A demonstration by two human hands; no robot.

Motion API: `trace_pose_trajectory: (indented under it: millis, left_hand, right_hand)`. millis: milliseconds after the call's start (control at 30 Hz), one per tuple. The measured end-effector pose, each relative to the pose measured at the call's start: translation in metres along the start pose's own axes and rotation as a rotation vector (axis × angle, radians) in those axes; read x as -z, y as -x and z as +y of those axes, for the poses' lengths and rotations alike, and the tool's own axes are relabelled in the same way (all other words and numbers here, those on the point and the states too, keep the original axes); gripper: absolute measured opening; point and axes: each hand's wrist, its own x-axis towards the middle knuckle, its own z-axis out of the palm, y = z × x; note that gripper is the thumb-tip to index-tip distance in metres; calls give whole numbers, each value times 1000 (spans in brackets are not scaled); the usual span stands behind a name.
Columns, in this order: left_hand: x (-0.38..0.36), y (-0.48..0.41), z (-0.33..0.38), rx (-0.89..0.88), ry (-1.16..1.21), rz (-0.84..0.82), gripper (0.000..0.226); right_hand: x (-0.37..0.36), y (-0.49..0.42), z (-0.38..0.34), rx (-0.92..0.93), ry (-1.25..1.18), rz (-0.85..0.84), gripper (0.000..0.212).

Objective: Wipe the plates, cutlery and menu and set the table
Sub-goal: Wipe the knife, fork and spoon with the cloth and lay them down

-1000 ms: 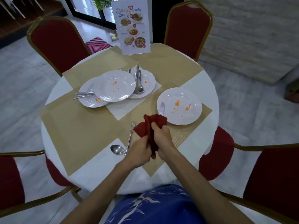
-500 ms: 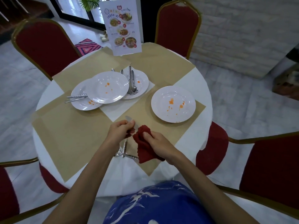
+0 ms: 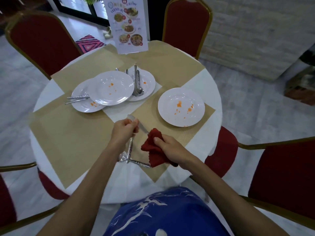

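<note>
The left hand [image 3: 123,129] pinches a piece of cutlery [image 3: 139,124], its type unclear; the other end runs into the red cloth [image 3: 154,147] bunched in the right hand [image 3: 170,149]. Directly beneath this grip, a fork [image 3: 129,149] and spoon [image 3: 136,161] lie crossed on the mat. Just beyond the right hand sits a stained plate [image 3: 181,107]. Farther off are three overlapping plates [image 3: 110,87] with cutlery, then the upright menu [image 3: 127,24].
</note>
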Motion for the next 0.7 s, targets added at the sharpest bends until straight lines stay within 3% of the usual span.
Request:
trace_pose_trajectory:
  millis: [167,333,500,700]
  left_hand:
    - [-32,13,-3,-48,-142,-216,28]
    - [-15,-10,12,42,89,-23,25]
    - [-59,6,-4,6,-88,-73,33]
    - [-42,-13,-1,99,114,67,25]
  right_hand:
    - [3,-5,-1,-23,-54,78,23]
    - [16,3,11,-20,-69,41,28]
    - [13,-18,6,-19,-41,124,29]
    - [24,-10,19,-59,-69,52,27]
